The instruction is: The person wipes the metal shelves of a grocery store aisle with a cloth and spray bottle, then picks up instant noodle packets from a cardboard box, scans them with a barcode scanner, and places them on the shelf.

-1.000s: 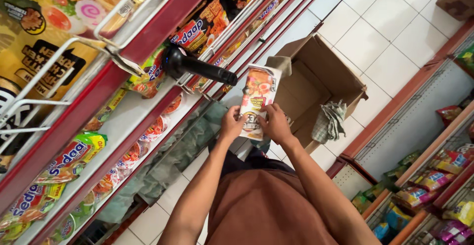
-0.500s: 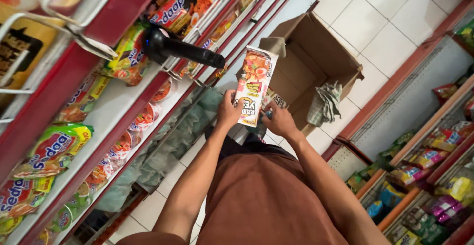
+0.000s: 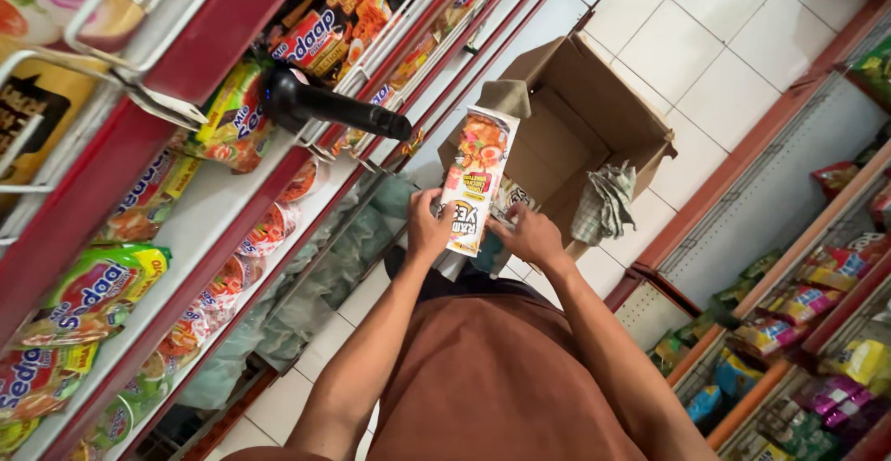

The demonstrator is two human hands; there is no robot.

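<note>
Your left hand [image 3: 429, 229] and right hand [image 3: 531, 236] grip a packet [image 3: 475, 178] of glossy plastic film, smooth and catching the light along its printed face. Beyond it you see a box [image 3: 594, 113] of matt brown cardboard, its flaps dull and slightly rough, with a soft, crumpled cloth [image 3: 603, 203] draped over its edge. The floor [image 3: 733, 43] is pale glazed tile with a faint sheen. To your left the shelf [image 3: 218, 238] looks like painted metal, red edges glossy, and the scanner [image 3: 325, 106] hanging there is smooth black plastic. Your shirt [image 3: 501, 377] is matt brown fabric.
</note>
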